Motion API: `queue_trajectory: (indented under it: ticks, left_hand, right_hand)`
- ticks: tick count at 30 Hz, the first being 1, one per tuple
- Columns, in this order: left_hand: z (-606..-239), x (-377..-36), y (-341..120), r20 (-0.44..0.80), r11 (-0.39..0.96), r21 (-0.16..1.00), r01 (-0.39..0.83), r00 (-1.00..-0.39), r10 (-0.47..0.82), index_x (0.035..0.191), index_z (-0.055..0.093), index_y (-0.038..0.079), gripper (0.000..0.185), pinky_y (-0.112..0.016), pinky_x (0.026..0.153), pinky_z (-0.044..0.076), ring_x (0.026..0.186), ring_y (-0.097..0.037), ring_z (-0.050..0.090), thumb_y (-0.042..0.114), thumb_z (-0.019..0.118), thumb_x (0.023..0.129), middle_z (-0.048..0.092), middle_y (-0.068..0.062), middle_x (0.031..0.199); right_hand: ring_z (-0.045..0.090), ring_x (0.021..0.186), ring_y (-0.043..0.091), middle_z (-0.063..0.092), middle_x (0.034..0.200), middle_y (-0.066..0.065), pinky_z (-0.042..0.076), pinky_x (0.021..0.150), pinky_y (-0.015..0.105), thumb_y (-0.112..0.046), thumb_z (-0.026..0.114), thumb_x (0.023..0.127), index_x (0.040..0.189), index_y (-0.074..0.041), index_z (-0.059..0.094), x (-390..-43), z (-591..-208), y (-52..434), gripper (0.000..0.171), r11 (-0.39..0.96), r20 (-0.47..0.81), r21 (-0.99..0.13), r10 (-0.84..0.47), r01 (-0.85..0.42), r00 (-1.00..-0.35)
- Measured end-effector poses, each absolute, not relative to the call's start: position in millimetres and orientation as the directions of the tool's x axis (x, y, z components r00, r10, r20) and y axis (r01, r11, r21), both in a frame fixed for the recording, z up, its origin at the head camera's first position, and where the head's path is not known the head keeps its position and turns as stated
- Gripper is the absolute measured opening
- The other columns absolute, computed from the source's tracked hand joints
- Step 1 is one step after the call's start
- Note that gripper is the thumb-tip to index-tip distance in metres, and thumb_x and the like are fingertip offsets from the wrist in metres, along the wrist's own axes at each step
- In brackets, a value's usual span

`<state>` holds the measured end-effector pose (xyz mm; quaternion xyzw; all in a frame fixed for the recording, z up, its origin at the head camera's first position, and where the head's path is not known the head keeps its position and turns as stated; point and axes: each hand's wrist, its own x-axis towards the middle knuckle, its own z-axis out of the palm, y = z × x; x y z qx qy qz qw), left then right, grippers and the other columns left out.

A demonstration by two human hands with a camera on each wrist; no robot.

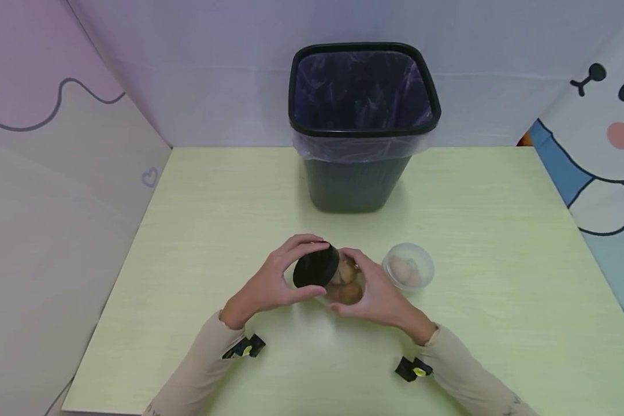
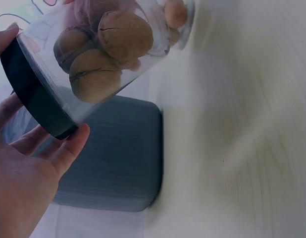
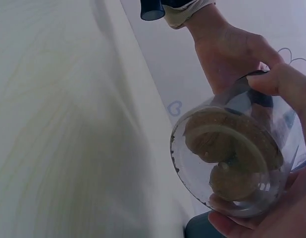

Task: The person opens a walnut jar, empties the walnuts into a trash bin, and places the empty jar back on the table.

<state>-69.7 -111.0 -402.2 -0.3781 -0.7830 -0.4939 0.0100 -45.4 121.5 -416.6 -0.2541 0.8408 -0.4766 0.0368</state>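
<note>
Head view: jar (image 1: 345, 283) seemingly between both grips.

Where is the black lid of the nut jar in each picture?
Head: black lid just below the middle, gripped by the left hand, on the tilted jar that the right hand holds.
Left wrist: lid at the left edge, between fingertips.
Right wrist: mostly hidden; only a dark part shows behind the jar at the right.
Shared landmark: the dark bin, also in the left wrist view.
</note>
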Motion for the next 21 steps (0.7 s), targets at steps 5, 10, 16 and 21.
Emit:
queue_trajectory:
  ticks: [5,10,16,21]
  left_hand:
    - [-400.9,-64.3,-108.9,0.438,0.214,0.755,0.62,-0.719,0.54,0.132,0.054,0.015,0.063,-0.035,0.098,0.041,0.122,-0.019,0.045,0.043,0.075,0.079,0.047,-0.003,0.132]
    - [-383.7,-56.9,-104.5,0.455,0.222,0.744,0.63,-0.721,0.523,0.128,0.055,0.005,0.065,-0.041,0.092,0.045,0.115,-0.025,0.048,0.025,0.082,0.073,0.047,-0.013,0.127]
    - [-394.8,-61.8,-103.2,0.463,0.274,0.712,0.646,-0.726,0.509,0.132,0.055,0.013,0.065,-0.037,0.088,0.047,0.11,-0.02,0.049,0.048,0.071,0.08,0.046,-0.008,0.129]
    - [-390.5,-58.2,-100.4,0.445,0.346,0.7,0.625,-0.76,0.474,0.133,0.056,0.019,0.062,-0.034,0.085,0.047,0.109,-0.017,0.046,0.053,0.067,0.082,0.047,-0.004,0.128]
  right_hand:
    - [0.053,0.105,0.007,0.052,0.124,-0.012,0.045,0.09,0.034,-0.049,0.087,0.057,0.137,-0.024,0.041,-46.7,-410.2,122.6,0.096,0.398,0.178,-0.824,-0.493,-0.403,-0.852]
    - [0.054,0.106,0.007,0.053,0.125,-0.014,0.045,0.091,0.035,-0.049,0.086,0.059,0.137,-0.026,0.042,-46.6,-408.0,122.4,0.093,0.389,0.184,-0.827,-0.495,-0.406,-0.849]
    - [0.055,0.106,0.007,0.056,0.123,-0.014,0.046,0.091,0.036,-0.045,0.087,0.06,0.138,-0.026,0.043,-49.8,-407.0,122.3,0.091,0.372,0.218,-0.823,-0.492,-0.43,-0.843]
    - [0.057,0.101,0.006,0.058,0.117,-0.015,0.046,0.089,0.034,-0.043,0.088,0.06,0.138,-0.027,0.044,-50.4,-406.5,121.5,0.091,0.37,0.213,-0.829,-0.484,-0.419,-0.849]
